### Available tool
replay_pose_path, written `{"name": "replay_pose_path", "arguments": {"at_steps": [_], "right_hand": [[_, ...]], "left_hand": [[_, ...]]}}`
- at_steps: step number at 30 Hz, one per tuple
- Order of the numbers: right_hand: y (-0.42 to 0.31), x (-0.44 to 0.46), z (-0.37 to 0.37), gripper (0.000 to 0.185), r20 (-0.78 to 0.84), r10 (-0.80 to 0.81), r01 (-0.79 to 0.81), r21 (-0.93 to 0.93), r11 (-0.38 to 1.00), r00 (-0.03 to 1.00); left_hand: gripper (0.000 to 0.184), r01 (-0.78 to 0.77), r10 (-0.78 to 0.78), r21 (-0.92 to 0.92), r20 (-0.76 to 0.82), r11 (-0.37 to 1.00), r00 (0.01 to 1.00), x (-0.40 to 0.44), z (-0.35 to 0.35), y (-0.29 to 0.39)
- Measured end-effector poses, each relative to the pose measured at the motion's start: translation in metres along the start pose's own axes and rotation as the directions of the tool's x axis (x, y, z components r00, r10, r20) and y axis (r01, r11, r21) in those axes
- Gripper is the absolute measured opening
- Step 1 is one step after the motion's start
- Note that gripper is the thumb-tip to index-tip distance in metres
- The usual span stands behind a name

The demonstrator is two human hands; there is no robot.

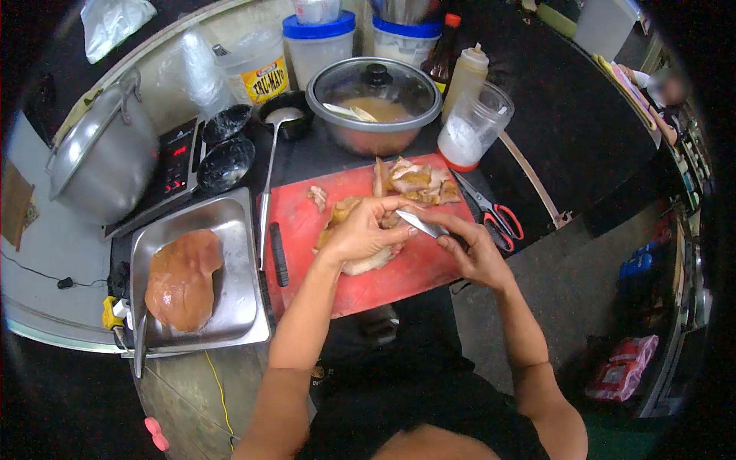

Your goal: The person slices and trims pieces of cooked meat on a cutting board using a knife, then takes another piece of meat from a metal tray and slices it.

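Plainly, the broadest thing is the matte black surface (529, 92); towards its left end stands a big, round, silver metal pot (107, 165); nearer the person lies a red, rectangular cutting board (429, 268), and just left of it a shallow, rectangular stainless-steel tray (244, 253) bearing one thick, glossy, tan slab of meat (184, 280); beyond the board sits a round, grey-rimmed bowl under a clear lid (376, 115); at the board's far edge lies a heap of yellowish and pale meat pieces (420, 184), and near its middle a yellow-and-white chunk of meat (368, 264), partly covered by the left hand (364, 230); beside the board's right edge rest metal scissors with red-and-black handles (498, 218); the left hand is half curled, fingers and thumb at the chunk, though I cannot tell whether it grips a piece; the right hand (477, 249) is closed round the handle of a small knife with a short silver blade (420, 223), held over the board; the likeliest mishap, I judge, is a nick to the left hand, because the blade's tip sits right beside its fingers and moist meat could let the edge skid; the chunk might also slide if pressed from one side; the knife points left and slightly away from the person, its long axis slanting from handle at near right to tip at far left; the chunk's own long axis is too hidden to tell
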State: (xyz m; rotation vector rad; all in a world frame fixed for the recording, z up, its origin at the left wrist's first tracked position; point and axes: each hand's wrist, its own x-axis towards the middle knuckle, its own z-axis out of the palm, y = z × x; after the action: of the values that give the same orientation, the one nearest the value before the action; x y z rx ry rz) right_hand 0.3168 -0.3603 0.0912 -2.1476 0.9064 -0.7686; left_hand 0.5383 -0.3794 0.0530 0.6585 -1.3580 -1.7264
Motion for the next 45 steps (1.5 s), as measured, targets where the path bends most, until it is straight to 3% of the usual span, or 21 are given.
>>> {"name": "replay_pose_path", "arguments": {"at_steps": [2,6,8,11,14,18,22,25,27,29,35,38,45], "right_hand": [[0.008,-0.002,0.011,0.038,-0.105,-0.006,0.015,0.087,0.996,0.994],[0.017,-0.008,0.02,0.038,-0.114,0.21,-0.128,0.496,0.859,0.971],[0.016,-0.011,0.017,0.038,-0.066,0.26,-0.169,0.603,0.779,0.963],[0.007,-0.009,0.019,0.039,-0.098,0.274,-0.154,0.626,0.764,0.957],[0.007,-0.012,0.013,0.042,-0.02,0.299,-0.219,0.634,0.742,0.954],[0.003,-0.01,0.008,0.048,-0.01,0.166,-0.149,0.389,0.909,0.986],[0.003,-0.008,0.01,0.05,0.004,0.102,-0.098,0.332,0.938,0.995],[-0.005,-0.005,0.004,0.05,0.074,0.142,-0.156,0.252,0.955,0.987],[-0.005,-0.004,0.006,0.05,0.051,0.11,-0.119,0.225,0.967,0.993],[0.004,-0.001,0.017,0.047,-0.071,-0.036,0.051,0.218,0.975,0.997],[-0.007,-0.002,0.015,0.038,-0.103,0.041,-0.046,-0.043,0.998,0.994],[-0.001,-0.004,0.02,0.037,-0.214,-0.006,0.003,-0.016,1.0,0.977],[0.013,-0.011,0.028,0.035,-0.398,0.165,-0.083,0.216,0.973,0.902]], "left_hand": [[0.028,0.013,-0.013,-0.03,-0.017,0.999,1.0,-0.001,0.004,0.004],[0.031,0.001,-0.002,-0.011,-0.013,1.0,1.0,0.0,0.004,0.004],[0.031,-0.008,0.008,-0.019,-0.004,1.0,1.0,0.0,0.006,0.006],[0.031,-0.03,0.031,0.042,-0.017,0.999,0.999,0.001,0.005,0.004],[0.035,-0.025,0.025,0.016,0.005,1.0,1.0,0.0,0.003,0.005],[0.038,-0.04,0.04,0.004,-0.003,0.999,0.999,-0.001,0.001,0.003],[0.041,-0.044,0.043,0.075,0.015,0.996,0.999,-0.001,0.0,0.003],[0.043,-0.07,0.067,0.11,0.036,0.991,0.997,-0.002,0.001,0.004],[0.043,-0.08,0.075,0.127,0.041,0.989,0.996,-0.002,0.001,0.004],[0.043,-0.075,0.07,0.149,0.041,0.986,0.997,-0.002,-0.001,0.003],[0.041,-0.056,0.057,0.158,-0.006,0.986,0.998,-0.001,0.003,0.004],[0.039,-0.017,0.018,0.102,-0.013,0.995,1.0,0.0,0.002,0.002],[0.038,-0.032,0.038,0.071,-0.075,0.997,0.996,0.0,0.001,-0.001]]}}
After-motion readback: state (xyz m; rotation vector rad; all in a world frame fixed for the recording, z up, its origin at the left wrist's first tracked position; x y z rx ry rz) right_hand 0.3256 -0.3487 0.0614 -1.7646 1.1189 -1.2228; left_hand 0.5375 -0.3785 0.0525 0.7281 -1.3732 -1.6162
